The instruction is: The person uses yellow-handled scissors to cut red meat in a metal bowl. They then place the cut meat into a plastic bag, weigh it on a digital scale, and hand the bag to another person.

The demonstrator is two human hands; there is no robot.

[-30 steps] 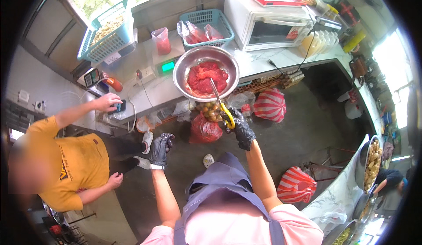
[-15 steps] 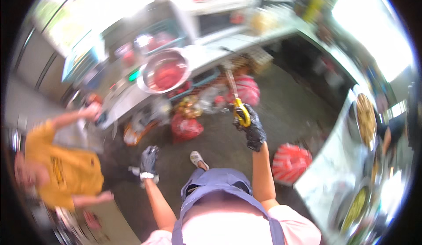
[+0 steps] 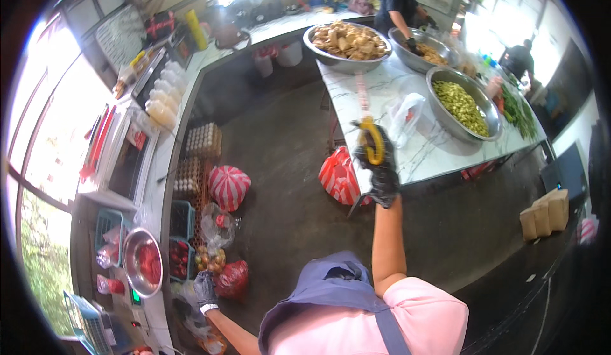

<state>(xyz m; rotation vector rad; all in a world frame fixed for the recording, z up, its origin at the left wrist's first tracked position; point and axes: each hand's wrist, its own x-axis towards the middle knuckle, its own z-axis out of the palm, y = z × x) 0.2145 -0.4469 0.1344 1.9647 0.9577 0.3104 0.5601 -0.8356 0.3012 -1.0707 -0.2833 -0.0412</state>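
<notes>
My right hand point(image 3: 379, 170), in a black glove, grips yellow-handled scissors point(image 3: 372, 142), their long blades pointing forward, reddish and slightly blurred, over the front left of the marble-topped table point(image 3: 423, 164). Beside them lie a white plastic bag point(image 3: 404, 116) and a steel bowl of chopped green pieces point(image 3: 461, 103). A bowl of brown pieces point(image 3: 350, 40) sits at the blade end. My left hand point(image 3: 205, 289), also gloved, is low at the lower left with curled fingers and no visible object in them, near a red bag point(image 3: 231, 278) and right of a bowl of red meat point(image 3: 146, 262).
A co-worker point(image 3: 401, 5) in dark clothes reaches into another bowl point(image 3: 423, 59) behind the table. Another person point(image 3: 515, 62) is farther right. A counter point(image 3: 164, 183) runs along the left. Striped bags point(image 3: 229, 186), egg trays point(image 3: 200, 138) and brown packages point(image 3: 544, 215) stand low around the floor.
My view has swung right from the counter to the table. The scissors have left the meat bowl and are now held over the table. The person in yellow has left the view.
</notes>
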